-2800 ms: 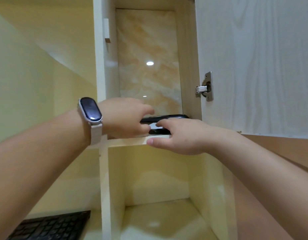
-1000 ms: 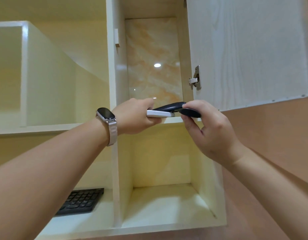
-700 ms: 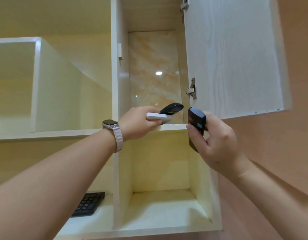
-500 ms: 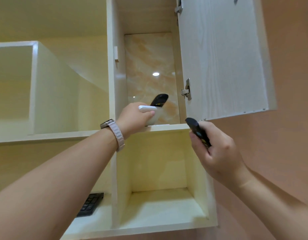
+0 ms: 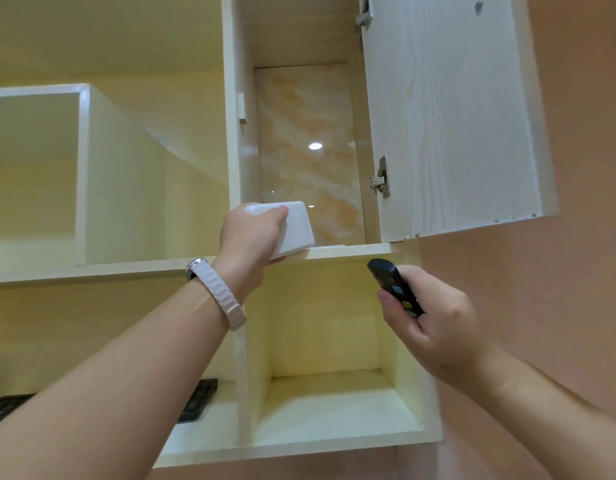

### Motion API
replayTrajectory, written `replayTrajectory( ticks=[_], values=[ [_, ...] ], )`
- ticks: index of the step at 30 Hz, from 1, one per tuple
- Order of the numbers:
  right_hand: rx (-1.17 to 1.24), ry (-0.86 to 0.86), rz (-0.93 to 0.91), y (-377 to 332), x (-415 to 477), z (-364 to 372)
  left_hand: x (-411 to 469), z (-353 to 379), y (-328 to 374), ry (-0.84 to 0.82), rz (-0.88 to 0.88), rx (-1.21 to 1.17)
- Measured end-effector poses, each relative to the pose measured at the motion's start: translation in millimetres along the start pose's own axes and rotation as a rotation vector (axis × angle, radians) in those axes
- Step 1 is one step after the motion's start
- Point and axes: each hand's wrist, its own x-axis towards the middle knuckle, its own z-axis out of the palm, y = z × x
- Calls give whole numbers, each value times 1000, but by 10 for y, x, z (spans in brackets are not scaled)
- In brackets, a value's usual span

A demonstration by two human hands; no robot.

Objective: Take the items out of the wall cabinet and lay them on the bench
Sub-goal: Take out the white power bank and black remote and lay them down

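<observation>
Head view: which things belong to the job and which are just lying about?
Job: white box in left hand; black remote in right hand; open cabinet.
Not the job: keyboard on lower shelf; watch on left wrist.

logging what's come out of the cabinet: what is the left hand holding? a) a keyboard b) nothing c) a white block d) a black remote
c: the left hand grips a white block at the cabinet shelf; the black remote is in the right hand.
</observation>
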Motion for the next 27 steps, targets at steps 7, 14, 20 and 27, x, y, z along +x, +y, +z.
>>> replayTrajectory(
  ticks=[7,14,20,27],
  values=[
    [36,7,28,-173,-79,114,-324,-192,-88,42,131,-3],
    [84,-13,222,-386,-212,279,-707,-382,-478,119,79,-200],
    [32,-49,415,-593,-387,466,-1029,-549,-921,-14,-40,-330],
    [-64,-34,670,-911,-696,864,-1278,-772,-1536,-179,-379,-473]
  ],
)
